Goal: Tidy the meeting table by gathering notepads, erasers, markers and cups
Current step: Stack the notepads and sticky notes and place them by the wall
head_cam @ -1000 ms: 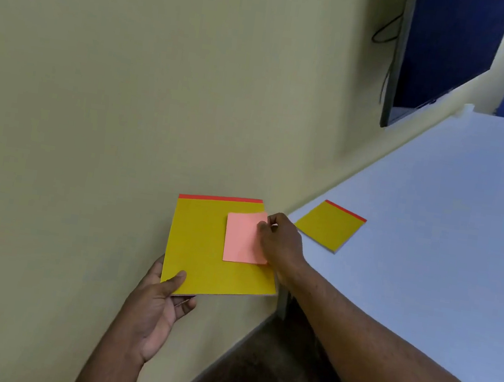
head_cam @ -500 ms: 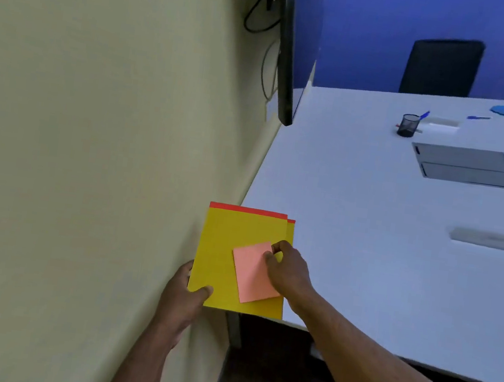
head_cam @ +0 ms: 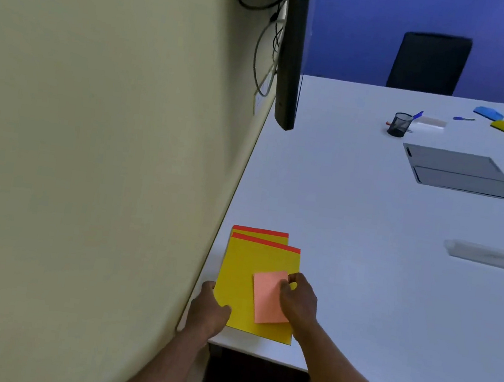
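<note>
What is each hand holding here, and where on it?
The left hand grips the top yellow notepad at its lower left edge. The right hand pinches the pink sticky pad at its right edge.

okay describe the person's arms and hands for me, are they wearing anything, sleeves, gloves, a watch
Both hands are bare: the left hand and the right hand show no gloves, and no rings can be made out. Both forearms are uncovered as far as the frame's bottom edge, with no sleeve, watch or wristband visible.

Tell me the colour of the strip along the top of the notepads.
Red, on yellow notepads, in the head view.
</note>
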`<state>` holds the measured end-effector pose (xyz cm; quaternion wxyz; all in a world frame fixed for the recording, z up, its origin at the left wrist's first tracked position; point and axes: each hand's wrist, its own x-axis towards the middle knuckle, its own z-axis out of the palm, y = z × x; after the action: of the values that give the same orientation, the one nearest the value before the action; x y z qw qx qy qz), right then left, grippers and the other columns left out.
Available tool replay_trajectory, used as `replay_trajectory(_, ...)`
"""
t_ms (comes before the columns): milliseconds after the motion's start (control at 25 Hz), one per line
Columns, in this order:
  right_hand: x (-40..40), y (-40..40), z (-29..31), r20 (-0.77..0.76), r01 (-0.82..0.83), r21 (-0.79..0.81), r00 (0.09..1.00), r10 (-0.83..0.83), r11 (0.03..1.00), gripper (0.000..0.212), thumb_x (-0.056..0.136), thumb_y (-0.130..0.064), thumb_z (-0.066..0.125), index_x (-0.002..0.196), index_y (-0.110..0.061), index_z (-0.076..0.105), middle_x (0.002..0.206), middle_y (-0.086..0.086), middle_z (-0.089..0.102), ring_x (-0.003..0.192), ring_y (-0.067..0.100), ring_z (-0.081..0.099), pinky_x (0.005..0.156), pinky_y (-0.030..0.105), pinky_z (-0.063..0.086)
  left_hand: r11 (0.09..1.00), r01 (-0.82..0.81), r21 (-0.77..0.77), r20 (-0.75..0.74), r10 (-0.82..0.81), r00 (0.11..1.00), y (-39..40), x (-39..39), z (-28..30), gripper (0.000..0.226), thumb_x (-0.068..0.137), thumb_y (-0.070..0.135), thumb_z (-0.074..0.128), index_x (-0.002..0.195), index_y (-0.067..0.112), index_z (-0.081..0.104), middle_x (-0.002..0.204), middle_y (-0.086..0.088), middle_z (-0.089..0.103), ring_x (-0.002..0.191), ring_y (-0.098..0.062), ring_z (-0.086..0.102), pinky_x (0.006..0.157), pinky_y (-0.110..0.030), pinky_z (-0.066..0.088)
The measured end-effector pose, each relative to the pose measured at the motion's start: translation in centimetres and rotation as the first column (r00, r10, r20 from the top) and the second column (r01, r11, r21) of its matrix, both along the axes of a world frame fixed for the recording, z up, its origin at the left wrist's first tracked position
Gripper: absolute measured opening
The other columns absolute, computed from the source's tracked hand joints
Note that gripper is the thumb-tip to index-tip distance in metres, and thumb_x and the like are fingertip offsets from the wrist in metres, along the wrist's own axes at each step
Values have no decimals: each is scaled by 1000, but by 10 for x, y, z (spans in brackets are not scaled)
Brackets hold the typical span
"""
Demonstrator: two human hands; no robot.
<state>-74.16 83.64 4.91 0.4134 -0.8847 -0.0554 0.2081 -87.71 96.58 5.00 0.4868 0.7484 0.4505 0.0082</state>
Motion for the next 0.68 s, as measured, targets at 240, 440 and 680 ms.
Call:
replay_trajectory(240,48,25,-34,-53,-15,-8,998,15,1000,20,96,-26,49,111,-15,56,123,8,58,105,25,56,82,32,43,1000,25,16,-91,-24,996,33,48,-25,33,82,13,61,115,17,55,104,-2,65,88,-21,62,61,-25,43)
replay_trajectory(440,86,53,-57,-59,-74,-50,996,71,996,18,95,-23,51,109,-13,56,120,7,59,105,23,57,82,30,40,1000,-11,-6,-128,10,992,61,87,-42,6,79,9,59,80,15,59,66,3,57,54,-11,47,43,-19,34)
replay_trajectory(680,101,74,-85,-79,0,-97,997,-8,995,16,93,-21,50,105,-13,58,110,6,64,96,23,58,75,29,40,999,-32,-22,-195,27,980,83,111,-67,2,77,13,63,78,11,63,77,-10,69,61,-21,56,54,-27,43)
